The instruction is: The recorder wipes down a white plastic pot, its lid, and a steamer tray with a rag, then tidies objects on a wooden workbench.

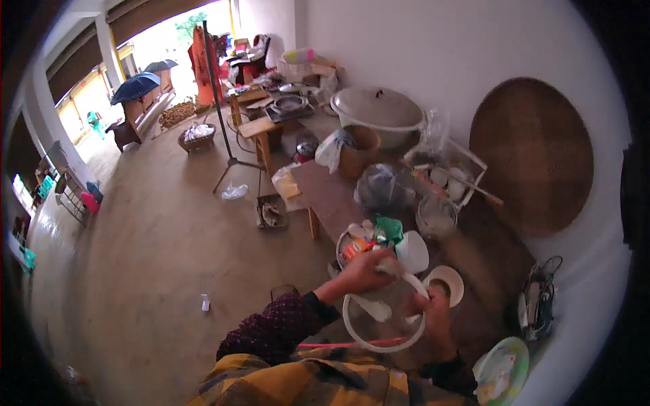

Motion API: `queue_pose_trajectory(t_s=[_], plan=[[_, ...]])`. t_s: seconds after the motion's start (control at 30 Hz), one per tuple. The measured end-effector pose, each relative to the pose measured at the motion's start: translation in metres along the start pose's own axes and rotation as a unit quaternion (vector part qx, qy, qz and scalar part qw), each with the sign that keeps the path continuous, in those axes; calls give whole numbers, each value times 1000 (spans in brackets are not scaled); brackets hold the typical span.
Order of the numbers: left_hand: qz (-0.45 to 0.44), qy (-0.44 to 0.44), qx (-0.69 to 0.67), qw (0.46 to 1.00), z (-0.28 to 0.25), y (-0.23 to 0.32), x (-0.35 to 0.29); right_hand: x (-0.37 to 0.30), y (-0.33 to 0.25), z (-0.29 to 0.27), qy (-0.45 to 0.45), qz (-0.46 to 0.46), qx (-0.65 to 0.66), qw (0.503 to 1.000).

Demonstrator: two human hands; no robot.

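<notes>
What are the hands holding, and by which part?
A round, white-rimmed object, by its rim: left hand on the far side, right hand on the right.

1. A smooth white rim (pixel 353 336), plastic by its look, gleams at five o'clock.
2. Matt cloth covers a plaid garment (pixel 325 377) at six and a speckled sleeve (pixel 267 330) at seven.
3. A thin plastic bag (pixel 383 191) shines, crinkled, at three.
4. Rough wicker forms a basket (pixel 196 144) at ten.
5. The smooth floor (pixel 162 271) carries a dull sheen at eight.
</notes>
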State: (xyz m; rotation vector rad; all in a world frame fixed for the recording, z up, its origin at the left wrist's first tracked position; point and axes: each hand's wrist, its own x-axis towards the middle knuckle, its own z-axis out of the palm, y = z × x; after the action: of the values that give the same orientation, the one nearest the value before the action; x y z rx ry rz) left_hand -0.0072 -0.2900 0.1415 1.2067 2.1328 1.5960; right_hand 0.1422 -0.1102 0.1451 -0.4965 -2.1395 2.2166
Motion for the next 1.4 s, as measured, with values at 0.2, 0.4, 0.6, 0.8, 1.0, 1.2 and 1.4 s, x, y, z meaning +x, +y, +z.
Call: queue_pose_trajectory(t_s=[0.2, 0.4, 0.6, 0.8, 1.0, 1.2, 1.4], plan=[[-112, 148, -109, 977, -6, -46, -2, 10, -20, 26, 29, 13, 65, 997], [-199, 272, -300, 893, 3, -107, -39, 11, -32, -9, 171, -95, 174, 965], [28, 435, -300, 849, 42, 8, -25, 8, -44, 5, 219, -168, 44, 960], [120, 378, 112, 911, 50, 37, -2, -10, -23, 41, 212, -172, -24, 962], [-93, 402, -20, 911, -11, -20, 23, -43, -41, 49, 140, -130, 104, 976], [17, 397, -163, 903, -15, -59, -18, -45, -47, 12, 214, -151, 158, 952], [66, 307, 52, 948, 47, 18, -26, -20, -37, 31, 231, -141, 208, 940]])
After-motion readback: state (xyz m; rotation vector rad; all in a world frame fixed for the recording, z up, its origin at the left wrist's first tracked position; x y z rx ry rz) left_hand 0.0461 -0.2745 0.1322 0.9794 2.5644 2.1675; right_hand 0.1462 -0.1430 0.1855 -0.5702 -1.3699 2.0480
